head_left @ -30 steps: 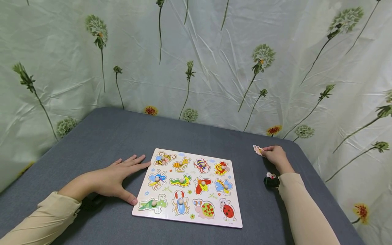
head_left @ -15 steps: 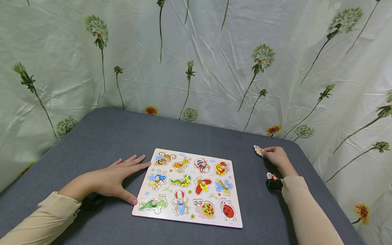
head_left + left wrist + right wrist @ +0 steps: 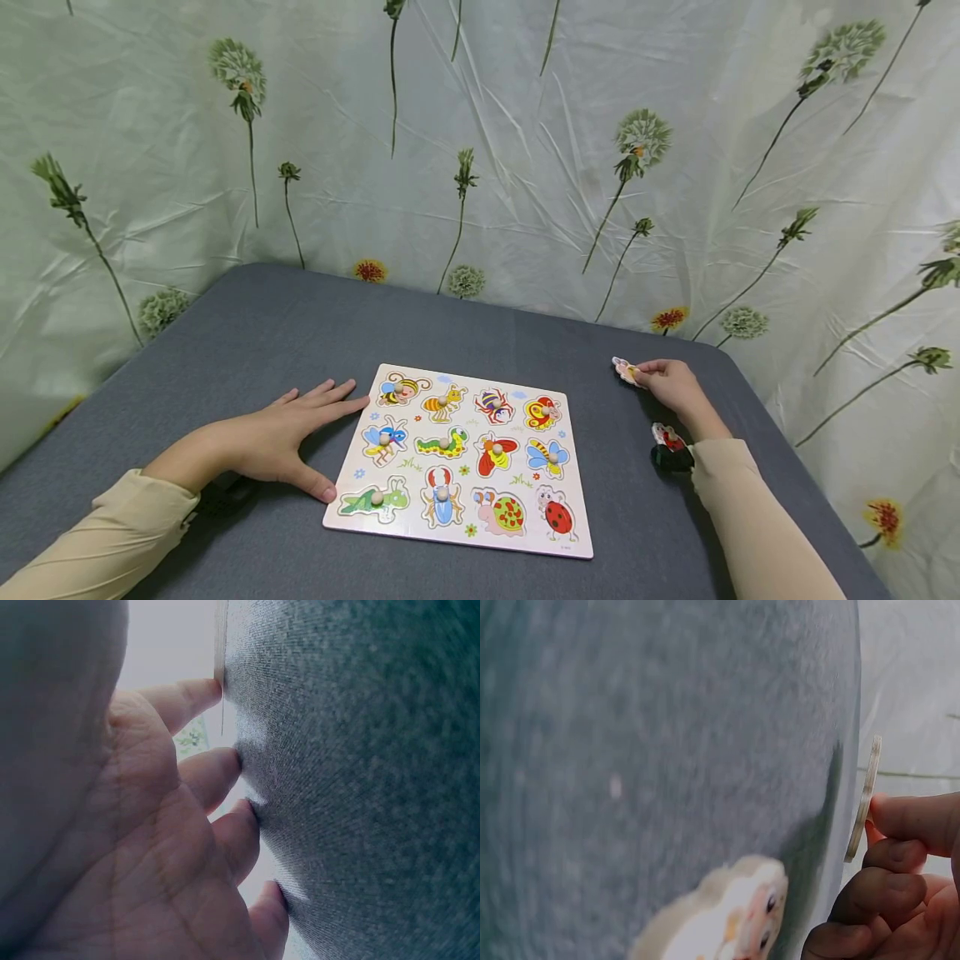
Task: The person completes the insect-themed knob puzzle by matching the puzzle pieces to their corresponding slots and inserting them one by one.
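Observation:
In the head view a wooden peg puzzle board (image 3: 459, 467) with insect pictures lies on the table. Most pictures carry round knobs; the snail (image 3: 500, 511) and ladybug (image 3: 557, 513) pictures show none. My left hand (image 3: 288, 437) rests spread at the board's left side, thumb and index finger touching its edge. At the far right, my right hand (image 3: 673, 385) pinches a small pale puzzle piece (image 3: 624, 372), held above the table and seen edge-on in the right wrist view. Its picture is too small to tell. Below that wrist lies a red ladybug piece (image 3: 667, 437).
A dark object (image 3: 670, 458) sits at the right wrist by the cuff, partly hidden. Grey cloth covers the table (image 3: 360, 321). Behind its far edge hangs a pale curtain (image 3: 525, 217) printed with dandelions.
The right hand first drifts slightly right, then back left a little with the pinched piece. The left hand and the board stay where they were.

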`<state>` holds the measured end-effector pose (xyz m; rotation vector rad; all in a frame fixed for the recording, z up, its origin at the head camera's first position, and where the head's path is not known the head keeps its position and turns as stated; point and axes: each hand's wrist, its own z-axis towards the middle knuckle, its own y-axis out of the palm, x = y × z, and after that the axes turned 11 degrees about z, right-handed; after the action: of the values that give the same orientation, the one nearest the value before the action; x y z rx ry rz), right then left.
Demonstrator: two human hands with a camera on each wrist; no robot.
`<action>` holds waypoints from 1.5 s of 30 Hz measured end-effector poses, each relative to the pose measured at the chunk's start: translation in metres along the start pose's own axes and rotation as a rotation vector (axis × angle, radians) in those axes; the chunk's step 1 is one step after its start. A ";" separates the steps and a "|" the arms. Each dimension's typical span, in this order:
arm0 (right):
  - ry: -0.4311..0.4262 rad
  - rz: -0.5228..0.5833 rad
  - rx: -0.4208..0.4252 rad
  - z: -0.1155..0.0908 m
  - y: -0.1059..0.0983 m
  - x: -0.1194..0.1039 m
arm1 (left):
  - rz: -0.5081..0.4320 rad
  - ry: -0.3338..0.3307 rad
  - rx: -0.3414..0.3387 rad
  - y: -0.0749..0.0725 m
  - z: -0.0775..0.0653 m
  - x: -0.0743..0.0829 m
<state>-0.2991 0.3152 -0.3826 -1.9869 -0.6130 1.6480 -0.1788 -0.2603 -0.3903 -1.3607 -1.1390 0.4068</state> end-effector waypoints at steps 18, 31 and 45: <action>-0.100 -0.019 -0.032 -0.015 0.013 -0.015 | 0.000 0.005 -0.002 -0.001 -0.001 0.001; -0.160 -0.036 -0.074 -0.030 0.019 -0.024 | 0.001 0.007 0.002 -0.002 0.001 0.001; -0.248 -0.011 -0.133 -0.057 0.034 -0.038 | -0.002 0.009 0.002 -0.002 -0.001 0.002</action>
<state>-0.2480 0.2606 -0.3656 -1.8775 -0.8418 1.9082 -0.1777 -0.2600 -0.3881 -1.3582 -1.1323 0.4005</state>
